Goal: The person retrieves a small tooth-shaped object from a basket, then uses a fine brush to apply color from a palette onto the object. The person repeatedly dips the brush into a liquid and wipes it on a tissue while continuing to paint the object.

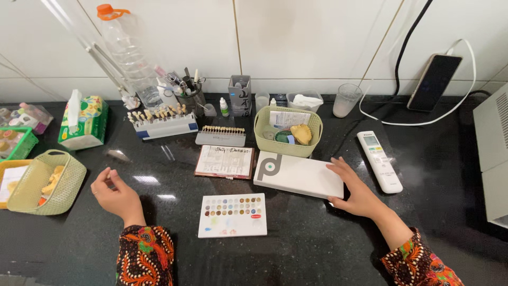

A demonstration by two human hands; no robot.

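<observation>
Glossy speckled stone counter (317, 238), matt white cardboard box (299, 175), woven-look plastic basket (288, 143), clear plastic bottle (129, 53).

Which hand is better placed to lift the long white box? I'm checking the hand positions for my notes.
Probably the right hand: it already rests on the end of the white box. The left hand is off to the far side, pinching something small.
</observation>
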